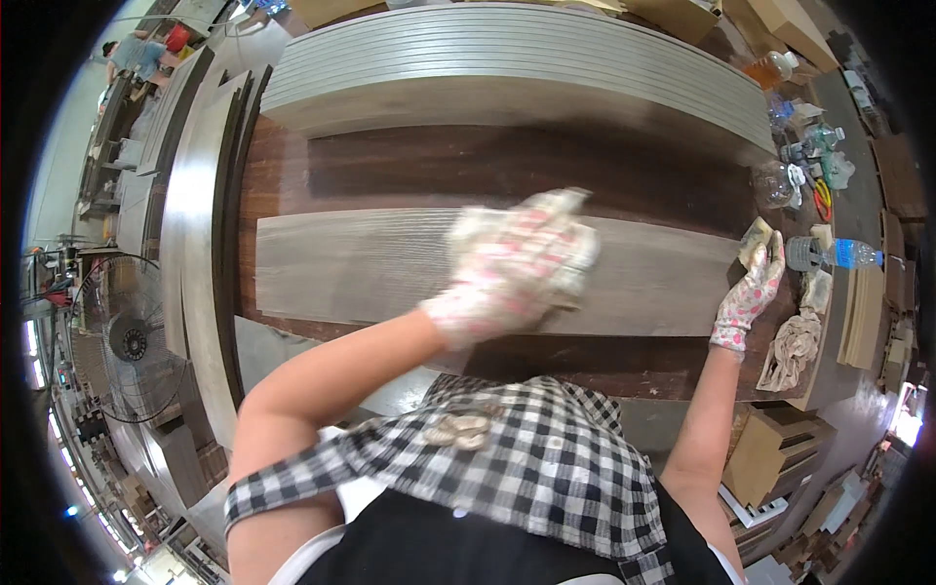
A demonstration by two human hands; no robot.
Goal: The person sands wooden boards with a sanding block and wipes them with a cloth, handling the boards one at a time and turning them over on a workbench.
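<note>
I see the blurred, gloved left hand (517,263) grasping a bunched whitish cloth (582,250) over the grey wood-grain plank (653,278) on the brown table (682,185). At the plank's right end is the gloved right hand (753,292); from here I cannot tell its grip.

A plank (351,268) lies on the bench (487,171) under the left grip (507,268), its right end at the right grip (751,292); beyond both grips, stacked planks (526,54) span the bench; well left of the left grip are long boards (200,195); just right of the right grip is a bottle (856,254), with a cloth (795,346) nearer the person.
</note>
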